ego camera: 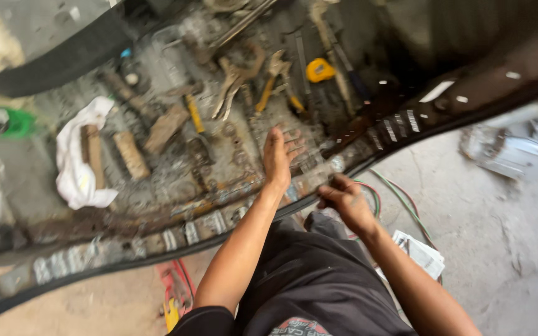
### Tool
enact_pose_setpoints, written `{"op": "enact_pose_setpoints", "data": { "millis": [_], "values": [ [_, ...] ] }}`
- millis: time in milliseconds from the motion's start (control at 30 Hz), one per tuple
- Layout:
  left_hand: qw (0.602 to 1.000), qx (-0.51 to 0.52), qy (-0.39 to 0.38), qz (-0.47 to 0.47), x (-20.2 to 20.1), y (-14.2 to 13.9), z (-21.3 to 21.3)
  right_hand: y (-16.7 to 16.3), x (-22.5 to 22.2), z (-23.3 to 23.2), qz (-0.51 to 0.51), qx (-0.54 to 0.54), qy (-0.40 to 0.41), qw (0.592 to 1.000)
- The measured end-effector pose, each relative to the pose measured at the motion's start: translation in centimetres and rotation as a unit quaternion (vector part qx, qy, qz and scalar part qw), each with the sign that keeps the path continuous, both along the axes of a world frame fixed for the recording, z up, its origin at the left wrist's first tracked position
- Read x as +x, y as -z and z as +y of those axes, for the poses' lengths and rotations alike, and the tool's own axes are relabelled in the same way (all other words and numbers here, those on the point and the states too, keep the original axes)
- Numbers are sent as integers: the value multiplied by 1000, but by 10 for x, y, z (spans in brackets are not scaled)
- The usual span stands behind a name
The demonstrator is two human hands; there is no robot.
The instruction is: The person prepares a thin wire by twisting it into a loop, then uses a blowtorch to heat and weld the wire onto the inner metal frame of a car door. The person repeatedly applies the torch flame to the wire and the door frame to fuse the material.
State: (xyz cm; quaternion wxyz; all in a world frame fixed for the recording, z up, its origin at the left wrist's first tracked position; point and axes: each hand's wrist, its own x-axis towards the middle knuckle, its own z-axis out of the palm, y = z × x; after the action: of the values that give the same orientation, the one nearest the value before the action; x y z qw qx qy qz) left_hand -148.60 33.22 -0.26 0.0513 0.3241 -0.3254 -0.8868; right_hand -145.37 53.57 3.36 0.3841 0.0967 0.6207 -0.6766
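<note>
My left hand (279,155) reaches forward with fingers spread, palm down over the dirty metal floor (175,168) of a vehicle, holding nothing. Pliers with yellow handles (269,84) and several wrenches (235,81) lie just beyond its fingertips. My right hand (345,200) rests at the black door sill edge (319,199), fingers curled against the sill; whether it pinches anything is unclear. The frame is motion-blurred.
A white rag (77,155) and wooden blocks (131,154) lie on the floor at left. A yellow tape measure (319,70) sits farther back. Red and green wires (400,199) and a folded paper (420,252) lie on the concrete ground at right.
</note>
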Motion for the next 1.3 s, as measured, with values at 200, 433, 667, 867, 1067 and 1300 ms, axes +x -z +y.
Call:
{"op": "enact_pose_setpoints", "data": {
  "millis": [200,433,667,867,1067,1300],
  "values": [
    [828,-476,-77,-287,49,40,-97,70,-75,7,27,109,138,984],
    [726,-633,39,-266,62,50,-169,93,-114,-8,312,260,-51,912],
    [910,-394,-16,-128,64,28,-133,57,-57,-64,461,227,-197,835],
    [923,-362,-46,-120,90,0,-42,34,-57,-118,269,229,-340,872],
    [894,-436,50,-85,111,0,-14,32,-54,-97,322,63,-424,844],
    [891,-342,297,-4,138,0,37,-9,-30,-91,254,187,-206,926]
  ]
}}
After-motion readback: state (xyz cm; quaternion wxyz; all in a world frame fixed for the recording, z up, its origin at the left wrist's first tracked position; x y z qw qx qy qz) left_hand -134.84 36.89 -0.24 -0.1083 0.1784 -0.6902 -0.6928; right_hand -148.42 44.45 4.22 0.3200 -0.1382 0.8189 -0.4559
